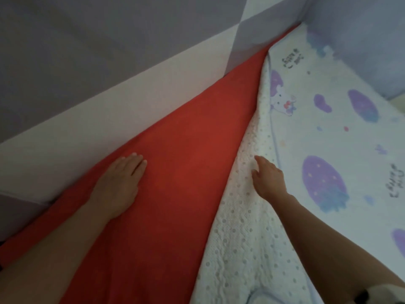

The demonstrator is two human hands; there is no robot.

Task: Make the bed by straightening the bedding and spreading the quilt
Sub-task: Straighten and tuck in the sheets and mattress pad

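A wall (87, 51) fills the view from 9 to 12 o'clock, grey-mauve above, with a white band (109, 110) slanting along its foot. Toward 12 o'clock a grey angled patch (252, 40) crosses that band. At 2 o'clock stands a blue-grey panel (361, 36). At 5 o'clock a fuzzy black-and-white object (381, 292) is cut off by the edge.

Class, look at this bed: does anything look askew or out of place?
Yes. The printed quilt lies askew: its edge looks turned over, showing a dotted underside, leaving the red sheet bare along the wall.
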